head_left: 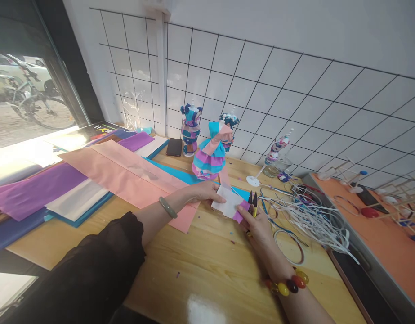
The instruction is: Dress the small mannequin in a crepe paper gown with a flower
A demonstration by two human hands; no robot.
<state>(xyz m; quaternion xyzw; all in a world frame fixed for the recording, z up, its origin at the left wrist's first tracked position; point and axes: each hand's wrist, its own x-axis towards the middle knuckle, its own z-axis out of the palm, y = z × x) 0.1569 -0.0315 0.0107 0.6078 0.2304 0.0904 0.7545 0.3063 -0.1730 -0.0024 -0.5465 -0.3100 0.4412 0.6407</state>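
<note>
My left hand (207, 192), a jade-coloured bangle on its wrist, pinches the left edge of a small white piece of paper (228, 199). My right hand (257, 225) grips the other end, where a purple piece of paper (241, 215) shows beside the white. Tucked in that same hand is a black-and-yellow cutting tool (253, 204), its dark jaws pointing up and apart; its exact kind is hard to make out. Just behind the hands stands a small dress form in a tiered pink, blue and purple paper dress (210, 155). Blue paper (240, 192) lies behind the white piece.
Peach sheets (126, 168) and purple sheets (47, 186) spread across the left of the wooden table (194, 279). A phone (174, 147) and more dress forms (191, 130) stand at the back. Tangled white strips (315, 220) lie right, beside an orange-surfaced tray (355, 216).
</note>
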